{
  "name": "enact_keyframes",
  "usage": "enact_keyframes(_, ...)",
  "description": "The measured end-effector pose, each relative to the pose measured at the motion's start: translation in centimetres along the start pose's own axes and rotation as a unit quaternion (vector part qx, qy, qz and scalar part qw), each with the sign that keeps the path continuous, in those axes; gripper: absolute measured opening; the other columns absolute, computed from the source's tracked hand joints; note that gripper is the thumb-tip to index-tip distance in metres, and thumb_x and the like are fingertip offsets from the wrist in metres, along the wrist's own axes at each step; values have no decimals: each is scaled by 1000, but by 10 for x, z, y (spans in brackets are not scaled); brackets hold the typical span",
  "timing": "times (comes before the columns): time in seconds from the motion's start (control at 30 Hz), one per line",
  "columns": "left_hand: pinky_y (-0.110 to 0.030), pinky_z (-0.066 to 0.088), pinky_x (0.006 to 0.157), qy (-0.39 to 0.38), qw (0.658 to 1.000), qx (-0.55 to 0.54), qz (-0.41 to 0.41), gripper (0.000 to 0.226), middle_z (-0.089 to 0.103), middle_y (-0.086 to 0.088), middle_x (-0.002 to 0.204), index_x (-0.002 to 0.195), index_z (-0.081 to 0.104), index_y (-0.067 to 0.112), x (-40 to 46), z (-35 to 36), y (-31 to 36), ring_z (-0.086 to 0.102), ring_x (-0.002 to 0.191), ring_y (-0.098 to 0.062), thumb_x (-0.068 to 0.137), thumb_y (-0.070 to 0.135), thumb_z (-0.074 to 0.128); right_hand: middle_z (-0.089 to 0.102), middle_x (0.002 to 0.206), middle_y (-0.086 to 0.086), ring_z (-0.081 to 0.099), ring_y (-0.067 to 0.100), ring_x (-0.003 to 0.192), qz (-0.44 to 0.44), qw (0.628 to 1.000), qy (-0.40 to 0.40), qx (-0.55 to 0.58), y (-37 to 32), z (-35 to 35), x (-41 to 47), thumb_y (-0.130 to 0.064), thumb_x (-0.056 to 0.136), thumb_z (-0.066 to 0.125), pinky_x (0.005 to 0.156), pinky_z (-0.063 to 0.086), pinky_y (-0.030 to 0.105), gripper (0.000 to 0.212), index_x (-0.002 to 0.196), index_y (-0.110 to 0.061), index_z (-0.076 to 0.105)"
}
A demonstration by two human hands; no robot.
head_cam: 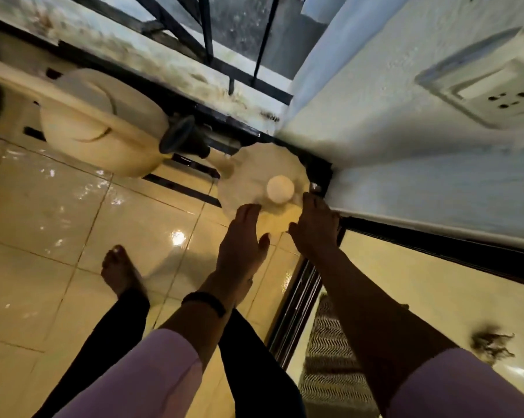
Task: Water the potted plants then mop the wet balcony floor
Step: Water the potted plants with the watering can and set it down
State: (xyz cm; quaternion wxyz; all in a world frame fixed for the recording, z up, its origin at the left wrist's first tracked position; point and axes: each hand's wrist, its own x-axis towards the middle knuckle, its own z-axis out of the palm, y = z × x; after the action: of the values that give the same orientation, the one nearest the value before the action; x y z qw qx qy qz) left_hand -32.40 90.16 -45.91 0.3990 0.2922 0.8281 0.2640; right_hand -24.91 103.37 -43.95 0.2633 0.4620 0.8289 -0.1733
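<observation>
In the balcony corner stands a pale scalloped object (254,173) with a round white cap (280,188) on top, seen end-on; whether it is the mop I cannot tell. My left hand (242,236) reaches toward it with straight fingers, fingertips at its near edge. Just right of the cap is my right hand (315,224), fingers extended and thumb spread, holding nothing. A cream watering can (103,122) with a dark spout head (179,135) lies to the left by the railing base. The tiled floor (58,206) is glossy and wet.
A black railing (206,31) and stained ledge run along the far side. A white wall with a socket plate (496,92) closes the right. A sliding door track (296,303) and a patterned doormat (330,357) lie lower right. My bare foot (119,267) stands on the tiles.
</observation>
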Motion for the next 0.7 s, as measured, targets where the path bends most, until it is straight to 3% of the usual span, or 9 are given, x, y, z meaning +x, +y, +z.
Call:
enact_keyframes(0.07,-34,46,104,3,1000,1,-2,66,36,-4,151,146,36,15,-2,5,-4,48,132,-22,89,21,69,52,132,14,51,33,120,7,1000,-6,24,3,4,9,-24,89,62,98,40,42,48,132,-12,45)
enact_keyframes(0.17,-29,41,105,-6,1000,9,-3,69,34,-2,154,149,33,17,-4,6,-9,45,135,-19,89,22,68,62,121,16,58,35,112,35,982,-107,154,9,9,14,-31,93,60,92,48,43,41,128,-10,53)
enact_keyframes(0.23,-29,40,107,-20,1000,15,0,70,33,-1,155,149,32,18,-4,3,-11,44,136,-19,89,23,68,64,112,13,58,30,106,60,939,-164,296,11,14,5,-29,95,59,95,47,45,34,124,-11,57)
enact_keyframes(0.33,-34,45,106,-53,998,19,8,72,32,1,157,151,30,20,-10,-3,-12,46,134,-20,90,23,67,56,101,6,49,22,95,100,876,-168,441,10,23,-16,-23,96,57,86,43,43,20,115,-15,56)
enact_keyframes(0.43,-36,47,104,-82,996,16,0,69,39,2,152,150,30,23,-28,-16,-7,48,131,-18,91,26,66,58,97,12,50,25,90,125,867,-157,456,11,25,-42,-20,95,59,81,41,44,25,116,-6,60)
enact_keyframes(0.57,-37,47,104,-109,993,31,-24,62,47,1,146,146,33,25,-59,-43,1,50,129,-18,92,29,64,62,96,12,54,26,88,128,877,-158,434,16,8,-79,-19,93,62,82,44,43,18,107,-7,62)
enact_keyframes(0.7,-37,38,112,-108,993,39,-38,60,47,-6,148,150,34,16,-84,-84,18,46,134,-22,96,25,59,62,97,11,54,25,88,99,901,-177,384,2,-28,-109,-29,94,62,89,47,49,29,114,-8,62)
